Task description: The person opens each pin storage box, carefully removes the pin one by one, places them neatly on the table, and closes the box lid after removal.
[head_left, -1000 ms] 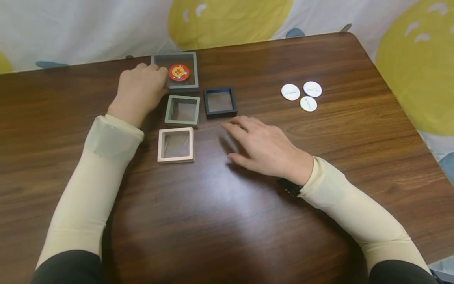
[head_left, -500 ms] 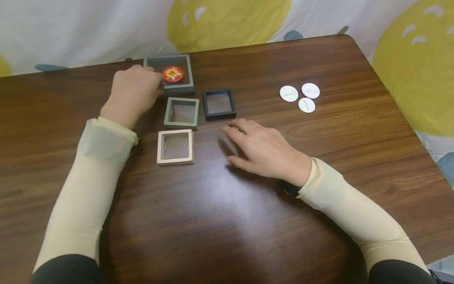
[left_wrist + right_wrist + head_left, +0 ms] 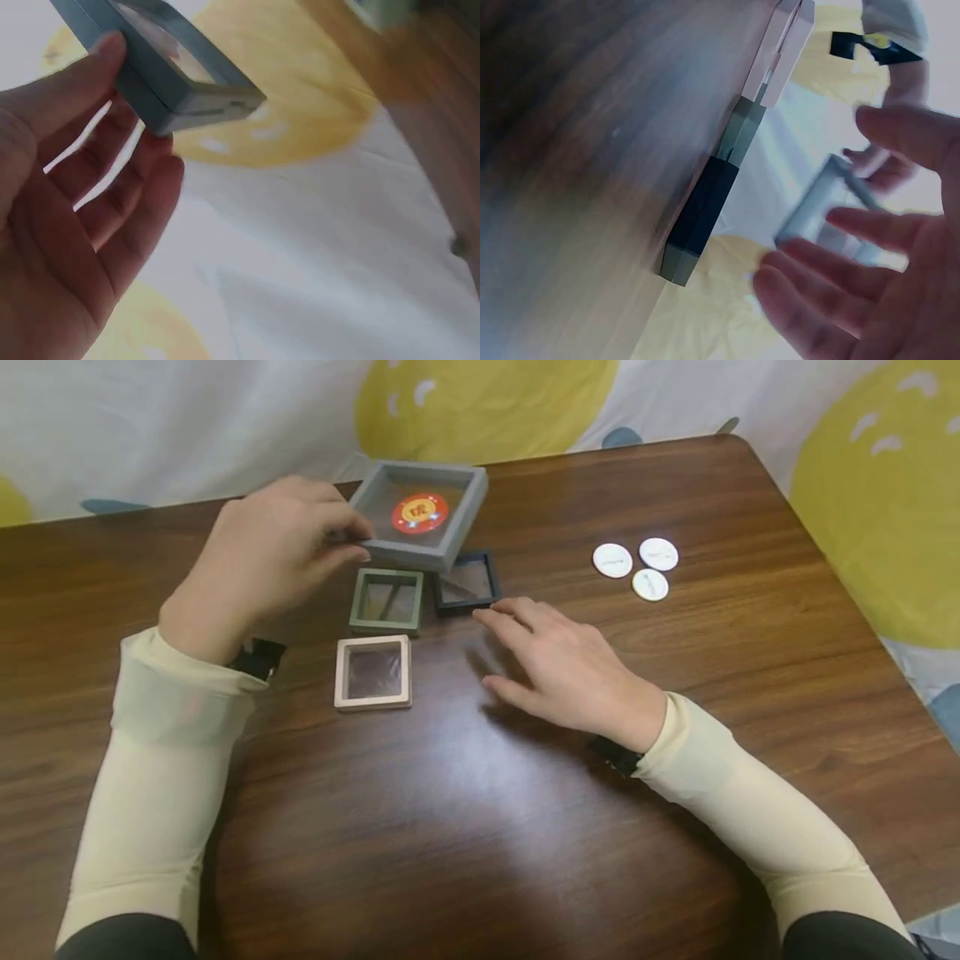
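My left hand (image 3: pixel 273 556) pinches the near left corner of a grey square display frame (image 3: pixel 463 518), thumb on one face and fingers on the other. The frame is raised over the table, and a round red badge (image 3: pixel 421 513) with a yellow centre shows inside it. In the left wrist view the thumb presses on the grey frame (image 3: pixel 161 90) near its edge. My right hand (image 3: pixel 573 668) has loosely spread fingers and holds nothing. Its fingertips are right by a dark navy frame (image 3: pixel 467 607), which the grey frame partly hides. Left of that lies a green frame (image 3: pixel 386 627).
A pale pink frame (image 3: pixel 372 700) lies in front of the green one. Three white round badges (image 3: pixel 612 561) lie pin side up on the right of the brown wooden table (image 3: pixel 480 827). A patterned curtain (image 3: pixel 210 427) hangs behind the table's far edge.
My left hand has lifted the grey frame off the table and moved it right and nearer, badge inside. The right hand has stayed in place.
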{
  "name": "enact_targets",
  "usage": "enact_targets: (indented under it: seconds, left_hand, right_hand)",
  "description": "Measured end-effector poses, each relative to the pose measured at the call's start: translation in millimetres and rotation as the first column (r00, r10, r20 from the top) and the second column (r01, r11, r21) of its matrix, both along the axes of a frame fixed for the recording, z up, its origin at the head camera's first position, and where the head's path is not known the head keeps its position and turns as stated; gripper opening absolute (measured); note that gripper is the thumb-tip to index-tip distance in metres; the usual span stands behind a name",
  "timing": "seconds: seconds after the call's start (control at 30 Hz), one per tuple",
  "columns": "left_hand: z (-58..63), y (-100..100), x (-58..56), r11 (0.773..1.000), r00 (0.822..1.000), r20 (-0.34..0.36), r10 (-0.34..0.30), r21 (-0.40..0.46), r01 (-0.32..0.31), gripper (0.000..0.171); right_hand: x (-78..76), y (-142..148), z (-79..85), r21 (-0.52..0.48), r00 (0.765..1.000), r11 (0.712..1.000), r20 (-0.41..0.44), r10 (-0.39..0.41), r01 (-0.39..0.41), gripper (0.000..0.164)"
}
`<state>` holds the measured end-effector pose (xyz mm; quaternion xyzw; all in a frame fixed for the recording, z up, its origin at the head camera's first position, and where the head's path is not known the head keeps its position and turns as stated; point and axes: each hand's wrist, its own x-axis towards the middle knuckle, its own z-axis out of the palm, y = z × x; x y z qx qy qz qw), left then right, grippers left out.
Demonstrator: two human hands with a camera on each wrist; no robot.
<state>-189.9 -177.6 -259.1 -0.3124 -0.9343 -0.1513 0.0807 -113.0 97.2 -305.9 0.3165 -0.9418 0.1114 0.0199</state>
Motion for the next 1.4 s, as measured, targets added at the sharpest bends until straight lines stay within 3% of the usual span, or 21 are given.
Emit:
enact_targets:
  seconds: [0.1,0.2,0.37,0.47,0.57,0.63,0.7,0.87,0.93,1.03,1.1,1.13,1.23,1.33,1.4]
  left_hand:
    - [5.2,4.7,8.8,0.988,0.992,-0.049,-0.119,0.091,0.123,0.014]
    - [7.3,6.2,12.7,0.967,0.978,-0.088,-0.191,0.151,0.203,0.012]
    - [8.0,4.9,15.3,0.951,0.962,-0.152,-0.228,0.179,0.254,0.012]
    - [7.3,5.2,16.3,0.945,0.955,-0.175,-0.238,0.185,0.269,0.013]
    - [6.0,6.6,17.9,0.942,0.945,-0.206,-0.255,0.169,0.291,0.014]
    - [5.0,8.5,19.3,0.936,0.934,-0.223,-0.278,0.153,0.316,0.015]
    - [3.9,10.6,20.6,0.928,0.920,-0.242,-0.307,0.137,0.346,0.016]
    - [1.7,14.1,22.5,0.906,0.900,-0.246,-0.359,0.140,0.400,0.016]
    - [0.6,14.1,22.5,0.901,0.898,-0.243,-0.367,0.148,0.409,0.016]
    - [-2.5,13.9,22.1,0.899,0.903,-0.237,-0.360,0.169,0.403,0.017]
    - [-5.4,15.4,21.4,0.907,0.922,-0.191,-0.338,0.195,0.373,0.022]
    - [-6.5,16.4,21.3,0.916,0.937,-0.132,-0.322,0.206,0.344,0.032]
    - [-13.9,23.3,21.7,0.942,0.963,0.040,-0.265,0.225,0.249,0.077]
    - [-21.5,33.2,28.1,0.960,0.963,0.186,-0.193,0.238,0.147,0.123]
    - [-25.6,41.6,34.2,0.959,0.961,0.228,-0.157,0.269,0.093,0.136]
  right_hand:
    - [0.4,1.6,1.7,-0.089,0.997,0.995,-0.055,-0.045,0.040,0.059]
    - [0.8,2.5,3.4,-0.171,0.992,0.984,-0.101,-0.078,0.060,0.056]
    - [0.4,2.8,5.2,-0.246,0.986,0.967,-0.131,-0.100,0.066,0.053]
    - [-1.4,5.3,6.5,-0.334,0.976,0.940,-0.176,-0.131,0.066,0.041]
    - [-4.3,9.8,10.3,-0.461,0.948,0.887,-0.273,-0.164,0.021,0.028]
    - [-6.4,12.8,14.1,-0.494,0.920,0.869,-0.357,-0.160,-0.040,0.026]
    - [-8.8,15.2,17.4,-0.480,0.898,0.869,-0.427,-0.109,-0.123,0.027]
    - [-11.2,17.1,22.4,-0.341,0.835,0.879,-0.540,0.108,-0.334,0.021]
    - [-11.2,16.7,22.8,-0.298,0.811,0.874,-0.561,0.165,-0.384,0.019]
    - [-12.0,16.0,22.7,-0.255,0.799,0.876,-0.564,0.210,-0.410,0.017]
    - [-12.8,15.9,22.5,-0.241,0.798,0.877,-0.559,0.225,-0.416,0.016]
    - [-13.3,16.1,22.4,-0.238,0.801,0.878,-0.554,0.228,-0.415,0.016]
    - [-13.7,16.4,22.3,-0.244,0.805,0.878,-0.549,0.226,-0.413,0.014]
    - [-10.8,15.0,23.1,-0.244,0.813,0.884,-0.540,0.217,-0.399,0.013]
    - [-7.4,14.0,24.2,-0.248,0.814,0.884,-0.540,0.214,-0.396,0.013]
